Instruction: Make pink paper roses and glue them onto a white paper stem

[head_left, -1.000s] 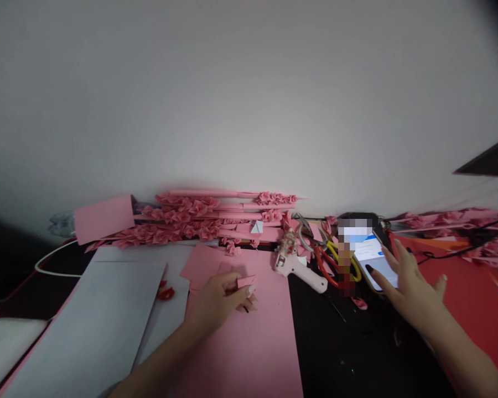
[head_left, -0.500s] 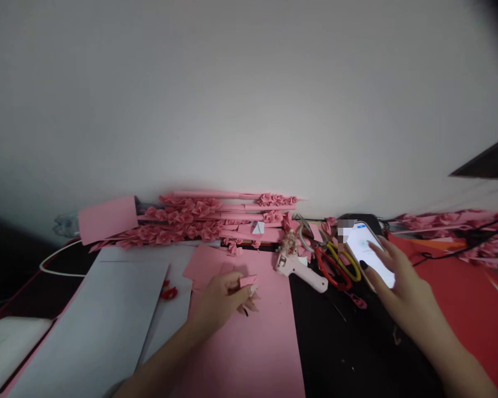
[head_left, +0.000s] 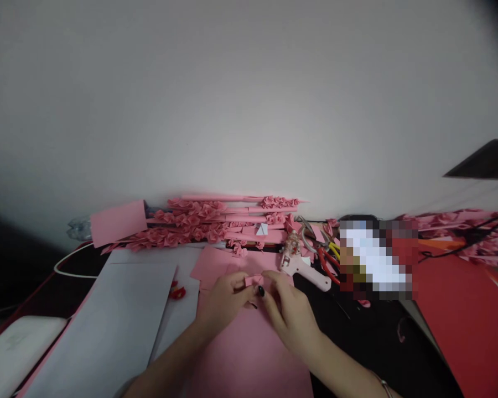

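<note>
A small folded piece of pink paper [head_left: 254,280] is pinched between the fingers of my left hand [head_left: 227,298]. My right hand [head_left: 291,312] closes on the same piece from the right, thumb and fingertips at its edge. Both hands are above a large pink sheet [head_left: 249,354]. More pink paper [head_left: 209,264] lies just behind them. A pale pink glue gun [head_left: 305,271] rests beyond my right hand. Red-handled pliers [head_left: 327,265] lie beside it.
Pink paper flower stems [head_left: 191,232] are piled along the wall. White sheets [head_left: 108,315] and a white box-like object [head_left: 29,348] are on the left. A phone [head_left: 373,257], blurred by pixels, lies at right near red sheets [head_left: 468,315]. A white cable [head_left: 64,265] curves at left.
My right hand has left the phone and moved left to the folded pink paper. My left hand still holds that paper. The view has shifted slightly.
</note>
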A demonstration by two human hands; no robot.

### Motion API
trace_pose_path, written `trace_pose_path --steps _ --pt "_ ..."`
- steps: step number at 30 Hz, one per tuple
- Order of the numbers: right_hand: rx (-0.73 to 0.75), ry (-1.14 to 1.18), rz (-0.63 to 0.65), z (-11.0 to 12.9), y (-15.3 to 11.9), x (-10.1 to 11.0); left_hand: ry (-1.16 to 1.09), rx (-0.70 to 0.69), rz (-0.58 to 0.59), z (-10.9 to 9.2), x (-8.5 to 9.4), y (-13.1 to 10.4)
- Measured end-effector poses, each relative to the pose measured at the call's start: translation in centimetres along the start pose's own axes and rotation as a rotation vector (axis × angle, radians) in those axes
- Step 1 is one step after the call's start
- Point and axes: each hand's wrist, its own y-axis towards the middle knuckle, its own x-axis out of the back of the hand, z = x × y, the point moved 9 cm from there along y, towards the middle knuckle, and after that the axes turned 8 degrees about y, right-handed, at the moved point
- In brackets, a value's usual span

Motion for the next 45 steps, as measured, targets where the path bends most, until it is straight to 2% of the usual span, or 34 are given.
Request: trace_pose_path --steps 3,8,14,18,25,31,45 --pt "-0.028 0.102 0.027 -1.0 -0.7 -1.3 0.023 -0.032 0.016 -0.2 -0.2 0.0" --pt "-0.076 0.244 -0.025 -2.3 -0.9 -1.1 0.118 -0.043 0.068 -0.2 -0.8 -0.2" --pt "-0.125 0.271 0.082 -2.9 -0.5 -1.6 0.187 -0.080 0.102 0.0 -1.2 -0.3" --pt "-0.087 0.277 0.155 -2.6 -0.4 -1.8 0.160 -0.091 0.148 -0.2 -1.6 -0.5" --pt "0.038 0.286 0.148 -1.6 -0.3 -1.6 0.177 -0.087 0.167 -0.4 -1.7 -0.8" --pt "0.051 0.280 0.167 -1.3 -0.6 -1.4 0.158 -0.073 0.184 -0.5 -1.8 -1.0" --pt "-0.135 0.387 -0.064 -3.4 -0.3 -0.1 0.055 -0.113 0.139 -1.0 -1.5 -0.7"
